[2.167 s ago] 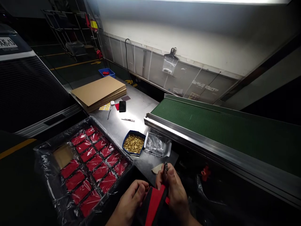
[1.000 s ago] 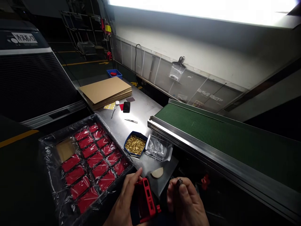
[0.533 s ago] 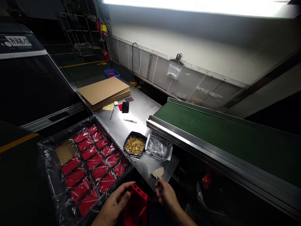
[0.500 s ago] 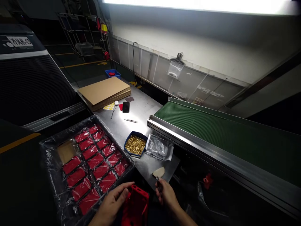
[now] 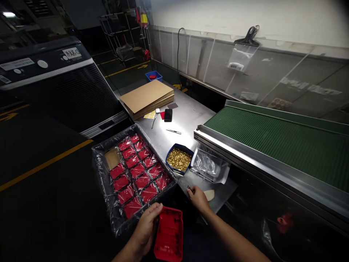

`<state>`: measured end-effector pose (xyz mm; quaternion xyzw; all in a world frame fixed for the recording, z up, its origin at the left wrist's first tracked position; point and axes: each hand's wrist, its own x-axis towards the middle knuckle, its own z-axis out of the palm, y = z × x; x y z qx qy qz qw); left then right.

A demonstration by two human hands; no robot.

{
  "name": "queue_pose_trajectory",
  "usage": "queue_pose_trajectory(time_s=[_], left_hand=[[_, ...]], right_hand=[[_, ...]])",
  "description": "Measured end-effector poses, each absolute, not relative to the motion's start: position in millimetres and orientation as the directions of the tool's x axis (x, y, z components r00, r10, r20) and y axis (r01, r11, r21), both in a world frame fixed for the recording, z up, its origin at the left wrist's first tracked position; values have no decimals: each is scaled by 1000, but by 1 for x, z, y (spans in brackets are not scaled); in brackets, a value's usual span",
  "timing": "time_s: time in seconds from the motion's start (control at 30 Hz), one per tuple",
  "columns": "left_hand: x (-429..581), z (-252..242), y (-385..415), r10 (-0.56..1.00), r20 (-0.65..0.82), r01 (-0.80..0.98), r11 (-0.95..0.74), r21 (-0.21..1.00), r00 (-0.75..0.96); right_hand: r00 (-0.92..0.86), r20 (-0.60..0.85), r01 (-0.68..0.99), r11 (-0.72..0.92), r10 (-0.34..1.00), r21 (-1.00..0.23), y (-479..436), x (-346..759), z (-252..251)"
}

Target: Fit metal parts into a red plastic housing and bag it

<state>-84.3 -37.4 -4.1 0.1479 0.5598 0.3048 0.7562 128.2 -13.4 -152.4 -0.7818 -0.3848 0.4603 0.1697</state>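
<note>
My left hand grips a red plastic housing by its left edge, open ribbed side up, low in the view just in front of the tray. My right hand reaches onto the near edge of the steel table, fingers pinched on a small dark tool whose tip touches the table. A beige rounded piece lies beside that hand. Just beyond it sits a blue dish of small brass parts.
A black plastic-lined tray holds rows of red housings. A clear bag lies by the dish. A green conveyor belt runs right. Cardboard sheets, a phone and a thin pen-like tool lie farther back.
My right hand has reached forward from the housing onto the table edge with the small tool. My left hand has turned the red housing open side up. The camera has swung left.
</note>
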Motion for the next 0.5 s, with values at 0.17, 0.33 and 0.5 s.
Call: queue_pose_trajectory(time_s=[0.17, 0.33, 0.5], left_hand=[[-89, 6, -37, 594, -785, -321, 788, 525, 174], [-100, 6, -36, 555, -808, -309, 817, 486, 197], [-103, 5, -40, 550, -824, -249, 824, 509, 137]], right_hand=[[342, -447, 629, -555, 826, -545, -2, 134, -158], [364, -308, 679, -477, 879, -559, 2, 154, -152], [400, -235, 687, -460, 886, -563, 35, 196, -148]])
